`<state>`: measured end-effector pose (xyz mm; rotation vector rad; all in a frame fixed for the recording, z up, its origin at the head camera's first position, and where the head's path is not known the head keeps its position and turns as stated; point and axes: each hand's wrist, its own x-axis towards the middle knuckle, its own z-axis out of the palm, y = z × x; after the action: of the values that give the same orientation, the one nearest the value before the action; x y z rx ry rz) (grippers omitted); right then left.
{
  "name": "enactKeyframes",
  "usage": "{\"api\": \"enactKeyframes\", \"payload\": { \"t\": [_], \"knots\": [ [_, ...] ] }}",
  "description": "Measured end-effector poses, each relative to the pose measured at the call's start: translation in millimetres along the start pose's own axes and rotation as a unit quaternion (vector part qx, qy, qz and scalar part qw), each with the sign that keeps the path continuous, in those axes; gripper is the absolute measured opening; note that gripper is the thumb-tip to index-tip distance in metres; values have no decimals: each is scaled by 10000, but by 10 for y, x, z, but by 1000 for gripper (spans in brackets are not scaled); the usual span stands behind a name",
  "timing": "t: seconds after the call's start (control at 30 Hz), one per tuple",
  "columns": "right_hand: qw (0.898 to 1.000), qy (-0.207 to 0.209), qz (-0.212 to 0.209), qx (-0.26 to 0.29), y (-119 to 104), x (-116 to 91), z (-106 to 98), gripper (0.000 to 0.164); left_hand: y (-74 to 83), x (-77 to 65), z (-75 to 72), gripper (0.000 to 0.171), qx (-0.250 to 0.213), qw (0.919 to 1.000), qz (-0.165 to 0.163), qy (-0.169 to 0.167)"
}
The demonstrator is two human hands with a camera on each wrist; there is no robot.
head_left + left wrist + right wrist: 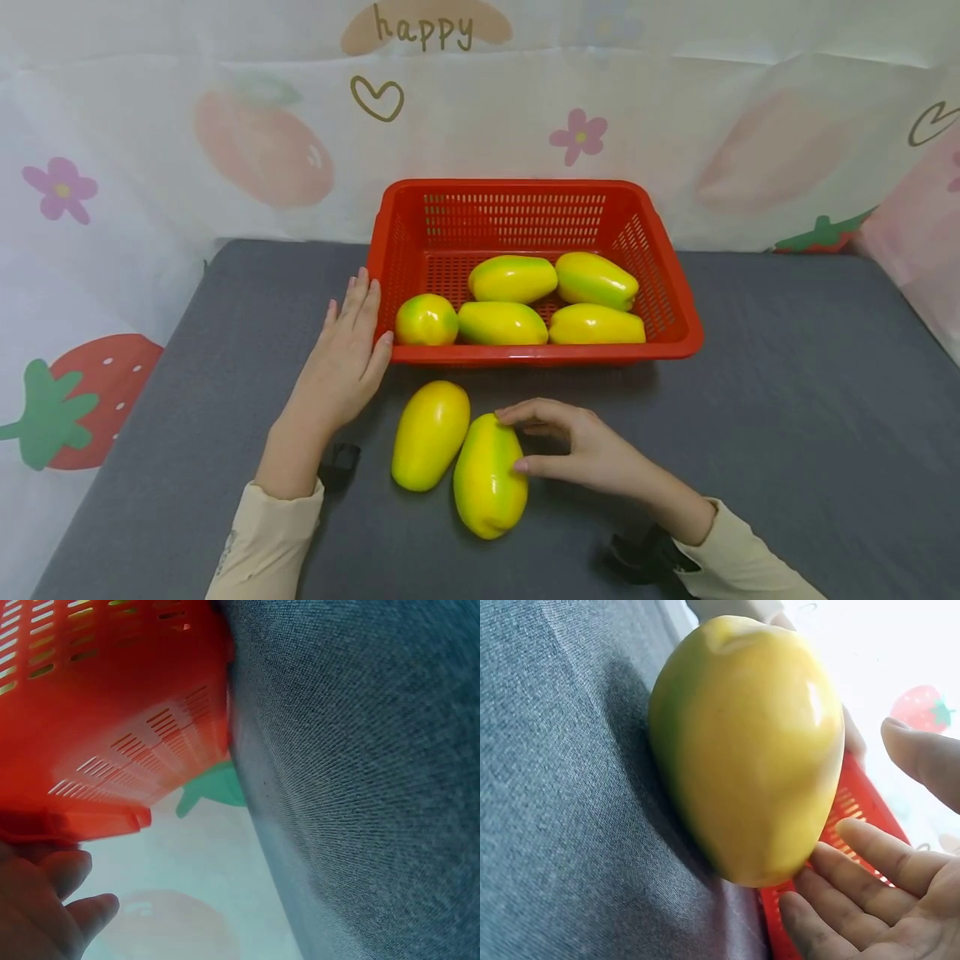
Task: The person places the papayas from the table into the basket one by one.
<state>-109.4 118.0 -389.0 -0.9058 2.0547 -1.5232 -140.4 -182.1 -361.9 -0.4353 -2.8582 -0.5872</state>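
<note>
My left hand (pixel 339 358) rests along the left rim of a red plastic basket (pixel 525 353), fingers straight and thumb at the front corner. In the left wrist view its fingertips (pixel 66 870) show by the basket's rim (pixel 97 823). My right hand (pixel 581 446) is beside a yellow-green papaya (pixel 491 479) lying on the table, its fingers at the far end and its thumb by the right side. The right wrist view shows this papaya (pixel 742 750) large, with the fingers (pixel 855 881) spread loosely around one end. Another yellow papaya (pixel 431 435) lies just left of it.
Several papayas (pixel 502 323) lie inside the basket, with more of the basket floor showing at its back left. Grey cloth (pixel 787 433) covers the table. Behind it hangs a white printed sheet (pixel 465 125). Black wrist devices (pixel 641 557) sit below both wrists.
</note>
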Motion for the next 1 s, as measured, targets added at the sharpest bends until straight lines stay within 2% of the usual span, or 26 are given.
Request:
{"api": "enactKeyframes", "payload": {
  "t": [0.73, 1.0],
  "knots": [
    [9999, 5, 11, -104, 21, 4, 67, 55, -1, 2, -4, 64, 21, 9999, -100, -92],
    [9999, -121, 6, 87, 5, 7, 92, 58, -1, -1, -3, 64, 1, 10000, -65, -41]
  ]
}}
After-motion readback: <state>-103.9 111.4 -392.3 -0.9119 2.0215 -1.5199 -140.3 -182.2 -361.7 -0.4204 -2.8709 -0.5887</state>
